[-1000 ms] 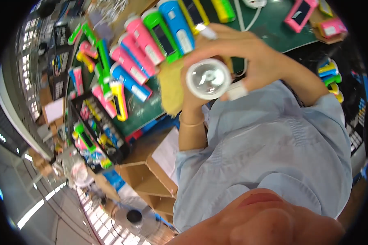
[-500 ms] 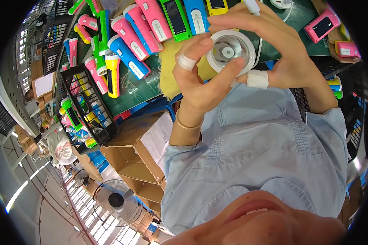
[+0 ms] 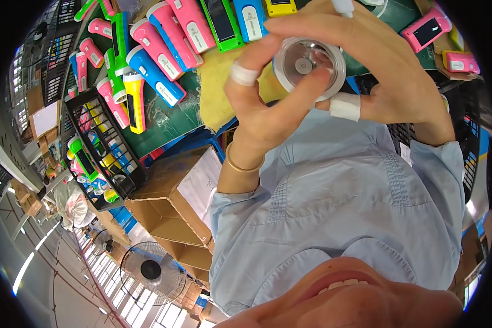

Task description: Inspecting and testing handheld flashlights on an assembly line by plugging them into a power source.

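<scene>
Both hands are raised over the front of the green bench, fingers curled round a round flashlight head (image 3: 298, 65) with a shiny reflector facing up. A clear plastic rim surrounds it. My left hand (image 3: 251, 106), with white tape on a finger, grips its left side and lays the thumb across the top. My right hand (image 3: 396, 76), its thumb taped too, closes round the far and right sides. A white stick-like thing (image 3: 343, 6) pokes up by my right fingers; whether they hold it is hidden. Beneath lies a yellow cloth (image 3: 216, 90).
Several pink, blue, green and yellow flashlights (image 3: 156, 75) lie across the bench (image 3: 172, 123) to the left; a pink one (image 3: 427, 30) lies at the right. A black crate (image 3: 106, 147) of flashlights stands front left, near an open cardboard box (image 3: 169, 191). Behind is a fan (image 3: 150, 270).
The flashlight head's white rim now appears as a clear, see-through one. My left fingers have shifted slightly along its edge. The whole view has drifted, moving the bench things a little left.
</scene>
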`<state>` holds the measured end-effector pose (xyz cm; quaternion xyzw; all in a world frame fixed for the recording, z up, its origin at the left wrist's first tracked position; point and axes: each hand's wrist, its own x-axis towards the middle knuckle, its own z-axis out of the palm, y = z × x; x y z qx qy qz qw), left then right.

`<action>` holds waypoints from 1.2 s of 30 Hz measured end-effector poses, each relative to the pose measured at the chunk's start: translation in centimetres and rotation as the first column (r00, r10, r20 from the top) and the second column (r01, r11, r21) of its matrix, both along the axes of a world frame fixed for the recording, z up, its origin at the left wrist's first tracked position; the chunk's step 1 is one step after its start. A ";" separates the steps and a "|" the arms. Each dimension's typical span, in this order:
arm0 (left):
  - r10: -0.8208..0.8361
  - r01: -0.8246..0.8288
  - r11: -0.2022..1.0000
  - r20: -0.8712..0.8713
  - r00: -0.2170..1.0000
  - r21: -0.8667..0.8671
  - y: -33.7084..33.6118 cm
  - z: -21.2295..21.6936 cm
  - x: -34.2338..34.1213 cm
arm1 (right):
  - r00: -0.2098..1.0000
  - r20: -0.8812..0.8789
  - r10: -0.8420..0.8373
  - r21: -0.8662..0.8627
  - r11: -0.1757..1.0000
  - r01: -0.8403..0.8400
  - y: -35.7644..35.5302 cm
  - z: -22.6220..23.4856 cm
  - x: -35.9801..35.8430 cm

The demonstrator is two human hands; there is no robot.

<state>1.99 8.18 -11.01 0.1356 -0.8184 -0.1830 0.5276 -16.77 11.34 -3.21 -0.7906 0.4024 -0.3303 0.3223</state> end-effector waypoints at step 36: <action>-0.333 0.078 0.740 0.263 0.906 0.668 -0.9 1.3 -0.8 | 0.965 -0.210 0.155 -0.167 0.967 -0.192 -0.7 -0.8 -2.6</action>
